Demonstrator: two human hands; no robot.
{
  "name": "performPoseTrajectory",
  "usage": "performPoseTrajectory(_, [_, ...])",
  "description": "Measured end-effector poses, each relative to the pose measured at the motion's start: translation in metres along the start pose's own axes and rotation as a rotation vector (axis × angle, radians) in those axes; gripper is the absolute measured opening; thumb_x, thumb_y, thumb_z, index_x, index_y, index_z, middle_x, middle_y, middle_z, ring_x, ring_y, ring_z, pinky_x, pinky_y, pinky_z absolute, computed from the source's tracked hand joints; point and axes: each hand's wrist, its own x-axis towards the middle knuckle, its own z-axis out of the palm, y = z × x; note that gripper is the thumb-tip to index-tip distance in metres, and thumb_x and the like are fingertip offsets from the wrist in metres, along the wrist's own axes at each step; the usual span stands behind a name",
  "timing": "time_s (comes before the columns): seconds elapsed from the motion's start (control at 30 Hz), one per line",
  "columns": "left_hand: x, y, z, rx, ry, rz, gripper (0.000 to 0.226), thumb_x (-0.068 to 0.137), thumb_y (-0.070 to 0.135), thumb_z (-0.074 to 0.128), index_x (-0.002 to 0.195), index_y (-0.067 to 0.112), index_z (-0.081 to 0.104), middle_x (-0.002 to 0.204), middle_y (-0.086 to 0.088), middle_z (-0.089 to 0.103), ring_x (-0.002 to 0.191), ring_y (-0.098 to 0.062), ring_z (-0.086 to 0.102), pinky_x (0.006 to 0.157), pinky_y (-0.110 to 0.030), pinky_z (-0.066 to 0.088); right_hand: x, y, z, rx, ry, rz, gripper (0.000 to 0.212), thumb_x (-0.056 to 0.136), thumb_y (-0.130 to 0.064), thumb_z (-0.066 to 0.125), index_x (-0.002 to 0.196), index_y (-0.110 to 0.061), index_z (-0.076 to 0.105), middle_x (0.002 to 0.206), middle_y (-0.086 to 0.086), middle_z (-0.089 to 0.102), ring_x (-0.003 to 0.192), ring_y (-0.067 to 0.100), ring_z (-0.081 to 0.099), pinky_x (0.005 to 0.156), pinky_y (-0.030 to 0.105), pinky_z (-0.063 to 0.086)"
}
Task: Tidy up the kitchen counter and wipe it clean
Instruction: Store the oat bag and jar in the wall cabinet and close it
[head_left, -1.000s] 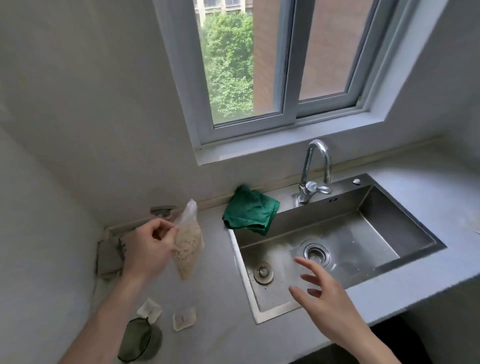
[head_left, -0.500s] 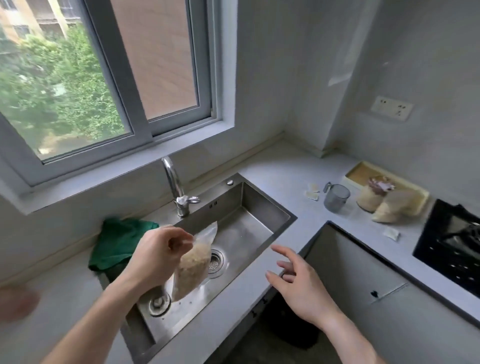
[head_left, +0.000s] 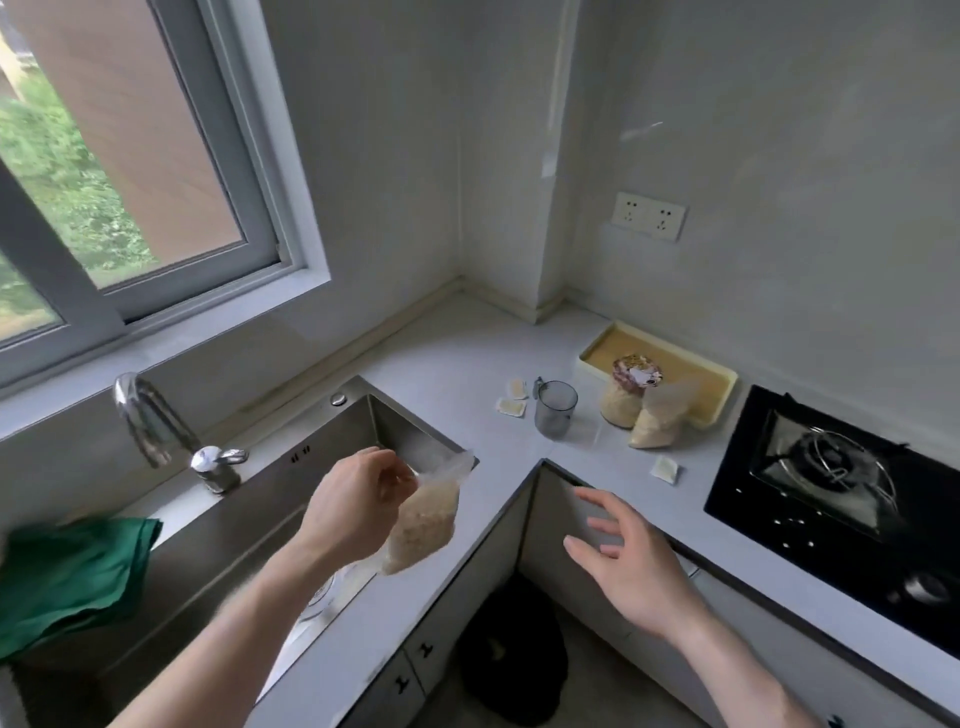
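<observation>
At the far left edge of the frame a green cloth (head_left: 67, 577) lies crumpled on the table (head_left: 447, 358) beside the steel sink (head_left: 291, 483), partly hanging over its rim. Above it, upper left, a window (head_left: 130, 171) looks onto trees and a brick wall. A chrome faucet (head_left: 156, 426) stands at the back rim of the sink.

Near the centre, the left hand (head_left: 358, 504) hangs over the sink's right end, its fingers (head_left: 395, 470) pinched on the top of a clear bag of pale grains (head_left: 423, 519), which dangles in the air over the sink edge, touching nothing else.

Below centre, a dark bin (head_left: 514, 649) sits on the floor in the corner of the cabinets.

Right of centre, the right hand (head_left: 634, 566) hovers palm down in front of the cabinet, fingers (head_left: 597, 501) spread wide and holding nothing.

Further up on the table lie two small pale packets (head_left: 511, 400), just beside a grey measuring cup (head_left: 555, 415). Right of the cup stand two more bags of grain (head_left: 644, 410), resting against a yellow tray (head_left: 675, 364). Another small packet (head_left: 665, 470) lies near the table edge. A black gas hob (head_left: 841, 493) fills the right side, with a white wall socket (head_left: 647, 215) above.
</observation>
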Motion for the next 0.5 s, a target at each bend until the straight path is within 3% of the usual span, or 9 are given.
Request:
performPoseTrajectory(0.2, [0.057,0.047,0.036,-0.007,-0.155,0.055,0.021,0.089,0.024,0.067,0.069,0.030,0.062,0.073,0.013,0.066,0.066,-0.003,0.059,0.061,-0.026,0.050,0.033,0.023,-0.040,0.036,0.069,0.068,0.048,0.094,-0.035,0.070,0.134,-0.052,0.049,0.128,-0.023,0.052,0.120,-0.008,0.050,0.091,0.014,0.043])
performPoseTrajectory(0.37, [0.104,0.070,0.071,-0.020,-0.283,0.155,0.013,0.089,0.026,0.065,0.078,0.028,0.070,0.080,0.013,0.069,0.076,-0.003,0.063,0.070,-0.030,0.056,0.057,0.037,-0.058,0.025,0.132,0.152,0.049,0.094,-0.038,0.068,0.134,-0.054,0.047,0.123,-0.021,0.050,0.123,0.001,0.052,0.096,0.023,0.044])
performPoseTrajectory(0.43, [0.128,0.082,0.088,-0.013,-0.350,0.196,0.015,0.090,0.025,0.061,0.078,0.029,0.069,0.083,0.013,0.068,0.078,-0.004,0.062,0.070,-0.028,0.055,0.067,0.039,-0.067,0.027,0.170,0.186,0.048,0.094,-0.036,0.068,0.135,-0.052,0.047,0.124,-0.018,0.050,0.122,0.002,0.052,0.091,0.019,0.043])
performPoseTrajectory(0.5, [0.153,0.099,0.104,-0.002,-0.395,0.244,0.019,0.089,0.023,0.060,0.072,0.032,0.064,0.083,0.013,0.067,0.076,-0.004,0.060,0.066,-0.026,0.051,0.079,0.044,-0.079,0.014,0.204,0.199,0.049,0.094,-0.035,0.068,0.135,-0.051,0.047,0.129,-0.016,0.050,0.124,0.000,0.051,0.095,0.021,0.043])
